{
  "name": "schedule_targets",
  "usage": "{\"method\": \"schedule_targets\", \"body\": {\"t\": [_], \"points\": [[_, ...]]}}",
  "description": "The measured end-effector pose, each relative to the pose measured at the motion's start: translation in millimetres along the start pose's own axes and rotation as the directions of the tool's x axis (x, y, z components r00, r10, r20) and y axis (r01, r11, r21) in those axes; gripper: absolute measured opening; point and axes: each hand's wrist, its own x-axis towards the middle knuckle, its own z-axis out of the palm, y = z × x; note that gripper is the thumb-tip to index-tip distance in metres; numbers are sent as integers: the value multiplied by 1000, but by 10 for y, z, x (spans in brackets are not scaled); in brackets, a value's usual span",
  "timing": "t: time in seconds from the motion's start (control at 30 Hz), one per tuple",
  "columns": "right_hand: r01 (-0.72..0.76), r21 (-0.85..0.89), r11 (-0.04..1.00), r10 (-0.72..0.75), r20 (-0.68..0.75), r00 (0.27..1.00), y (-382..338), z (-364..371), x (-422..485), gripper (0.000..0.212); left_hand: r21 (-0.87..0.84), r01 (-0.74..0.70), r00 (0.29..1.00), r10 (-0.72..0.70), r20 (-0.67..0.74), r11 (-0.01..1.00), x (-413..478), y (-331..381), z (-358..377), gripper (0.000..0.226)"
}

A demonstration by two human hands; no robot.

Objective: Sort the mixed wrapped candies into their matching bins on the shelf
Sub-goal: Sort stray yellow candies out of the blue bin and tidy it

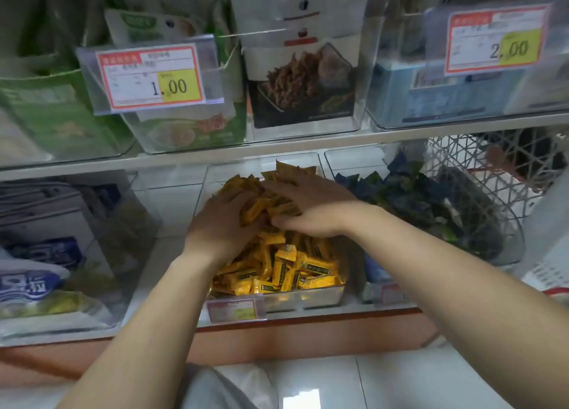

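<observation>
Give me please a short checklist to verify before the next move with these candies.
1. Both in the yellow bin: ok; left grip and right grip rest on the yellow candies.
2. Yellow bin holds only yellow: ok where visible; under the grips, cannot tell.
3. Left grip holds a candy: cannot tell.
4. Blue bin beside it, top open: ok; blue candies inside.
5. Blue bin free of strays: cannot tell; dark, blurred.

Both arms reach forward; left hand (pixel 221 220) cupped palm-down, fingertips hidden, right hand (pixel 311 205) flat beside it, fingers straight.
</observation>
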Motion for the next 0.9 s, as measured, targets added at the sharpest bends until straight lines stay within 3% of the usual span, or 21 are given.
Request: {"method": "schedule_targets", "body": {"t": [0.1, 0.23, 0.37, 0.43, 0.53, 0.6, 0.67, 0.73, 0.8, 0.9], "points": [[-34, -75, 997, 47, 188, 981, -218, 306, 218, 69, 155, 4, 996, -18, 92, 988, -169, -110, -102, 68], [-28, -165, 986, 38, 59, 998, -286, 588, 108, 68, 124, -43, 970, 11, 244, 991, -276, -169, -261, 87], [-20, -246, 969, 23, 6, 1000, -261, 647, -61, 72, -117, -50, 997, 57, 60, 992, -253, 4, -175, 76], [-9, -313, 950, 21, 36, 999, -243, 588, -107, 76, -175, -51, 997, 61, 54, 983, -183, 116, -50, 62], [6, -438, 899, 29, 73, 997, -175, 424, -131, 90, 63, -54, 984, 42, 176, 997, -96, 132, 99, 51], [34, -472, 881, 33, 133, 991, -108, 304, -92, 94, 130, -72, 977, 45, 207, 989, -172, 54, 162, 55], [64, -428, 902, 13, 175, 984, -53, 190, 2, 94, 155, -88, 978, 56, 201, 984, -322, -28, 185, 62], [22, -283, 959, 8, 107, 994, 13, 113, 152, 88, 177, -102, 979, 67, 192, 979, -445, -70, 189, 62], [-78, -152, 985, 83, 32, 996, 67, 99, 342, 85, 196, -112, 981, 76, 180, 974, -491, -62, 169, 58], [-218, -120, 969, 227, 72, 971, 24, 230, 609, 88, 209, -126, 983, 93, 160, 970, -555, -43, 146, 55]]}}
